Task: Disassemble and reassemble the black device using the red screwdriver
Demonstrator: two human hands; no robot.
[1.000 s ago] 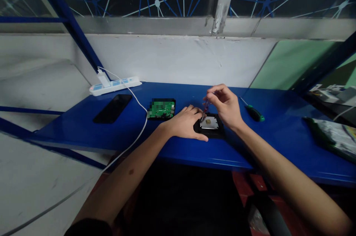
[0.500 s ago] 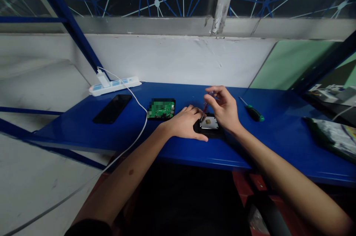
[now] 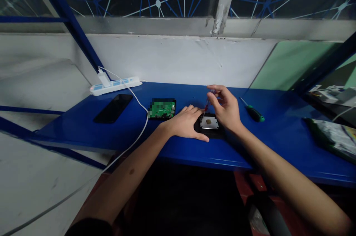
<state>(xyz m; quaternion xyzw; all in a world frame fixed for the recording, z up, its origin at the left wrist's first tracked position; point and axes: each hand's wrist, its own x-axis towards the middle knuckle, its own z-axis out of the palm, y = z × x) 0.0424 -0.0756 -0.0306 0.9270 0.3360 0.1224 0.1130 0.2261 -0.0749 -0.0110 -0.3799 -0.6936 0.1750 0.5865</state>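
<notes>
A black case [image 3: 214,134] with a silver metal plate [image 3: 208,126] set into it lies on the blue table; a small tan square marks the plate's middle. My left hand [image 3: 186,121] grips the case's left end, thumb along the near edge and fingers at the far side. My right hand [image 3: 226,106], fingers closed, pinches a small screwdriver [image 3: 207,106] with a clear purplish handle and a red part lower down. It stands nearly upright, its tip at the plate's far left corner. Whether the tip sits in a screw is too small to tell.
Left of my hands lies a green circuit board [image 3: 164,109] in a black tray. Beyond it are a black phone [image 3: 113,108], a white power strip [image 3: 116,86] and a white cable [image 3: 139,135]. A green-handled screwdriver [image 3: 254,113] and a plastic packet [image 3: 333,135] lie right.
The screwdriver and my right hand have shifted very slightly, with the fingers turned a little on the handle. My left hand stays on the case.
</notes>
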